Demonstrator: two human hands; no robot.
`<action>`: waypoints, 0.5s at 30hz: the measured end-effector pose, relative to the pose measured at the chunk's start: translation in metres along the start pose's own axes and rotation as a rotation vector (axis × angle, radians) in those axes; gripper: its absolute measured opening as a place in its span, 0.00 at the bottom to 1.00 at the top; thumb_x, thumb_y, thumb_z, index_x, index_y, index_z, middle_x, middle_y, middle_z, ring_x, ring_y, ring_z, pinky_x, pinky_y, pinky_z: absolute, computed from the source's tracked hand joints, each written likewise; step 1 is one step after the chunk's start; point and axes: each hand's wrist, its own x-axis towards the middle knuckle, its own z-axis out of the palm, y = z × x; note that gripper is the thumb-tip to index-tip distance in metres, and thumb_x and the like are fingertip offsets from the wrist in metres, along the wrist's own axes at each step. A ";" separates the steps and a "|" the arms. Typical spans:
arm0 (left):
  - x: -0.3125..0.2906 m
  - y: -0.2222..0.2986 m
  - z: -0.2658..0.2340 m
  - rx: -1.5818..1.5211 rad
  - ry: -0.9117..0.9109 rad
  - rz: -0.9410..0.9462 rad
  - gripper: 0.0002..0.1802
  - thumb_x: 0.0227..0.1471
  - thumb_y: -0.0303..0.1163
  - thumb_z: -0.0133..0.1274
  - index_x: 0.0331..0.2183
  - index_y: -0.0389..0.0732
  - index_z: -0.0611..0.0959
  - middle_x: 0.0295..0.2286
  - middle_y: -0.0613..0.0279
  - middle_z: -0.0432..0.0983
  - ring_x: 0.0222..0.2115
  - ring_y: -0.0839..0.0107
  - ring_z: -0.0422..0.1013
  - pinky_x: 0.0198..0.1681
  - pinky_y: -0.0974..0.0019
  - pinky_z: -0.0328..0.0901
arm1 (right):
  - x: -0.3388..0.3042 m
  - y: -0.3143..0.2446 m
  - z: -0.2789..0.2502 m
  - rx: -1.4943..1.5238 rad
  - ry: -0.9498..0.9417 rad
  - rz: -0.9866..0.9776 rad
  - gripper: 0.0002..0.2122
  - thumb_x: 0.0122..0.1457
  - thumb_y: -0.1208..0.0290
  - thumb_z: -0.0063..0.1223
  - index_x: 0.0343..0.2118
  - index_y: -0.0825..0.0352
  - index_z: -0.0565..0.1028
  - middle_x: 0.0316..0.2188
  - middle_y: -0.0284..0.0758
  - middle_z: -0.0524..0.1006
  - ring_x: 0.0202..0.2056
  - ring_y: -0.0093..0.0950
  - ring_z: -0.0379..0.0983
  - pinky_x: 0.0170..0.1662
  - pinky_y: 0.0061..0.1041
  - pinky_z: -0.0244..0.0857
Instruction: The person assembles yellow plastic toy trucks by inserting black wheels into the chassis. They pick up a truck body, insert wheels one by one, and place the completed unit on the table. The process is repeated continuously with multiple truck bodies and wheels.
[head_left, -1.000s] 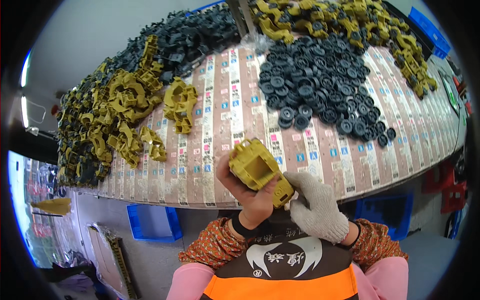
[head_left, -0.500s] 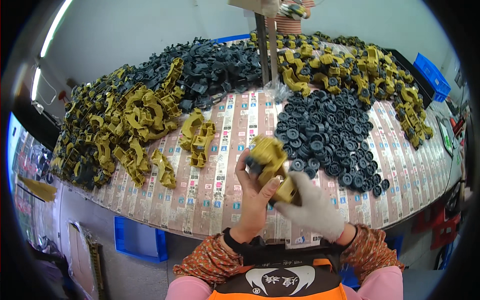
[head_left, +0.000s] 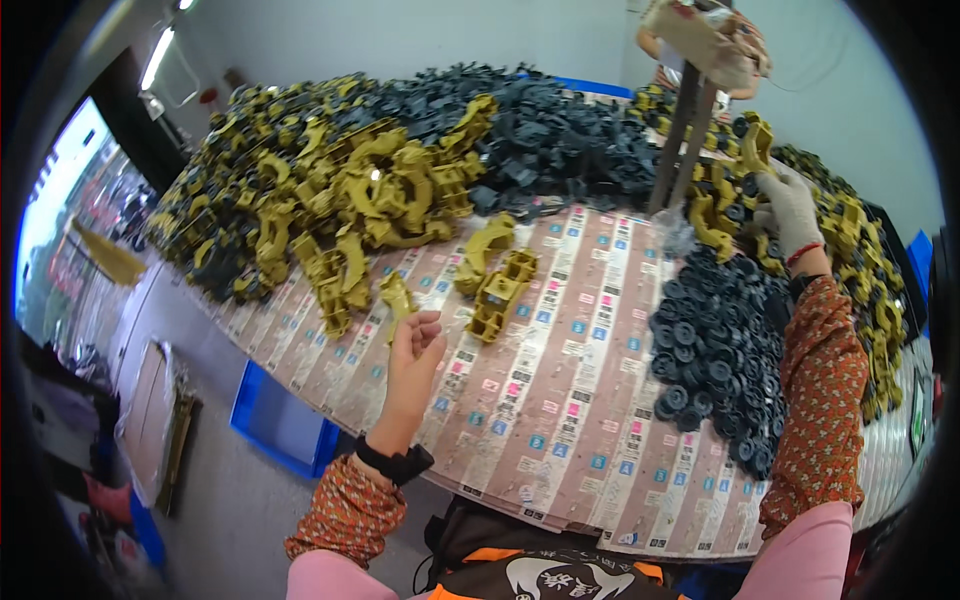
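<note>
My bare left hand [head_left: 408, 362] is over the near left of the table, its fingers loosely bent and the thumb apart. Just beyond its fingertips lies a curved yellow plastic vehicle body [head_left: 396, 295], whose near end my hand hides. I cannot see a grip on it. My gloved right hand [head_left: 788, 212] reaches far right over the heap of yellow bodies fitted with dark wheels [head_left: 712, 215]. At its fingertips a yellow vehicle body [head_left: 757, 142] stands up, gripped at its lower end. A dark wheel shows beside that body.
Black wheels [head_left: 705, 335] lie heaped beside my right forearm. Yellow bodies [head_left: 385, 190] are piled at left, dark plastic parts [head_left: 560, 140] behind. Two more bodies [head_left: 500, 290] lie mid-table. A metal post [head_left: 680, 135] rises at the back; another person [head_left: 650, 45] stands beyond.
My hands have parted. The right moved far right to the wheeled heap with a yellow body; the left let go and moved left to a loose body. The view has swung left.
</note>
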 end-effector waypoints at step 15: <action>0.192 -0.026 0.051 0.815 -0.052 0.245 0.34 0.55 0.44 0.67 0.56 0.34 0.75 0.47 0.41 0.81 0.49 0.49 0.78 0.54 0.52 0.69 | -0.193 0.031 0.006 -0.407 -0.275 -0.337 0.20 0.62 0.74 0.60 0.57 0.69 0.75 0.52 0.38 0.79 0.45 0.27 0.79 0.50 0.26 0.73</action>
